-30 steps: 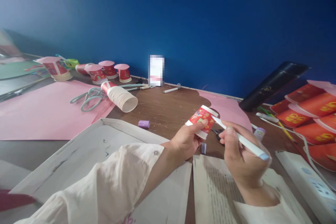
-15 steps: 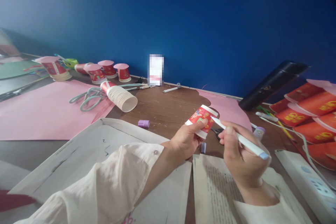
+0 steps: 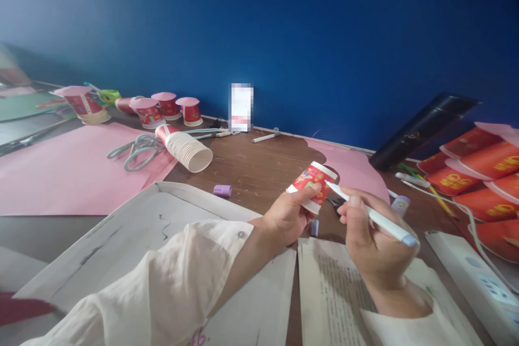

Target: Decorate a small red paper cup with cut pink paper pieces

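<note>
A red paper cup (image 3: 310, 181) with printed pictures and white edges is tilted in my left hand (image 3: 290, 216), the thumb pressed on its side. My right hand (image 3: 375, 232) grips a white marker pen (image 3: 377, 216) with a pale blue end. The pen's tip is at the cup's right side; whether it touches I cannot tell. Below the cup lies a small pale blue cap (image 3: 314, 228). Dark-handled scissors (image 3: 334, 206) are partly hidden behind the right hand.
A stack of paper cups (image 3: 188, 151) lies by a coiled grey cord (image 3: 138, 154) at left. Pink-topped red cups (image 3: 189, 112) line the wall. A purple cap (image 3: 223, 191), a printed booklet (image 3: 324, 281), a power strip (image 3: 474, 275) and a black cylinder (image 3: 421, 132) are also there.
</note>
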Tool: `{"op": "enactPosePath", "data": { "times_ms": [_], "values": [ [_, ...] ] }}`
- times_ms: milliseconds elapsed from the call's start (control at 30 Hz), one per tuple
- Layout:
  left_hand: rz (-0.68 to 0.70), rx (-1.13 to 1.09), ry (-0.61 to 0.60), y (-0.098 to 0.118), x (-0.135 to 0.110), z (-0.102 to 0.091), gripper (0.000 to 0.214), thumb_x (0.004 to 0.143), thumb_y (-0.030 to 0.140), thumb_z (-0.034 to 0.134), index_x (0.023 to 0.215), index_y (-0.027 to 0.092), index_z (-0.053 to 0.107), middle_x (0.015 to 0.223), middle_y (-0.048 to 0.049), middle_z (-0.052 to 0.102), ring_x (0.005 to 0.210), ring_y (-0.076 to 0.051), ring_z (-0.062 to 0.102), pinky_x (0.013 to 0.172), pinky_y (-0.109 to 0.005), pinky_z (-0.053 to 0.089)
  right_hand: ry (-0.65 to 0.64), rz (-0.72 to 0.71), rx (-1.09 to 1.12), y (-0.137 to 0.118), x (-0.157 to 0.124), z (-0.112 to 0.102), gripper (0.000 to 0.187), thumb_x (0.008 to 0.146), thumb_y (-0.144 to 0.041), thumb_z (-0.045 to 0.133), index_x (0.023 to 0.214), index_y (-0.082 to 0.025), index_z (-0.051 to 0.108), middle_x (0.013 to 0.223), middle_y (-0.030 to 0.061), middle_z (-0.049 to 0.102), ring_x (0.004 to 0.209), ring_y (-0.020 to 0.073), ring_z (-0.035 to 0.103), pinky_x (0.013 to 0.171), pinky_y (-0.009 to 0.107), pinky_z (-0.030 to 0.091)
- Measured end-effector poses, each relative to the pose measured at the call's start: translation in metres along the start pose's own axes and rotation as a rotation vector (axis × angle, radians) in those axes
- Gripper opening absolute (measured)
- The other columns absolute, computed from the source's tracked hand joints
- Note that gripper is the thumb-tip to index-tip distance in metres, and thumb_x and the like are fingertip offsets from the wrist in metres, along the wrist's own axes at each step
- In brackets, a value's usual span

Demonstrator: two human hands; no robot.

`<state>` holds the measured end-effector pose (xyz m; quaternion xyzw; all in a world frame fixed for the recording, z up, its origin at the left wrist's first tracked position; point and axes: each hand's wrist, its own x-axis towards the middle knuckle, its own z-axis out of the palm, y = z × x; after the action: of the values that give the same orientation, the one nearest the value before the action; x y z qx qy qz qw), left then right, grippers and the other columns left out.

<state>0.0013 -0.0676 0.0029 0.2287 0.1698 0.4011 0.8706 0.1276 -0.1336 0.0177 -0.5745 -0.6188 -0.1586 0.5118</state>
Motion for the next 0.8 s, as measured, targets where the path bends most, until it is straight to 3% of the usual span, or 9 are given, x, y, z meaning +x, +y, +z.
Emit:
{"op": "enactPosePath", "data": {
  "times_ms": [567, 800],
  "values": [
    [0.0, 0.008, 0.014, 0.001, 0.0001, 0.0015, 0.041, 0.07, 0.035, 0.085, 0.102, 0.016, 0.069, 0.092, -0.0075, 0.072, 0.094, -0.024, 0.068, 0.086, -0.033, 0.05, -0.025, 0.022, 0.005, -0.0023, 0.0007, 0.0004, 0.019, 0.095, -0.026, 0.059, 0.091, -0.018, 0.076, 0.064, 0.0013, 0.07, 0.058, 0.0161, 0.068, 0.071, 0.033, 0.058],
    [0.0, 0.003, 0.017, 0.0008, -0.0002, 0.0014, 0.039, 0.07, 0.035, 0.085, 0.1, 0.016, 0.069, 0.092, -0.0078, 0.072, 0.094, -0.024, 0.068, 0.084, -0.032, 0.05, -0.019, 0.05, 0.017, 0.0008, -0.0024, 0.0, 0.019, 0.094, -0.026, 0.059, 0.1, -0.018, 0.076, 0.065, 0.0009, 0.07, 0.058, 0.0159, 0.067, 0.071, 0.034, 0.058]
  ]
}}
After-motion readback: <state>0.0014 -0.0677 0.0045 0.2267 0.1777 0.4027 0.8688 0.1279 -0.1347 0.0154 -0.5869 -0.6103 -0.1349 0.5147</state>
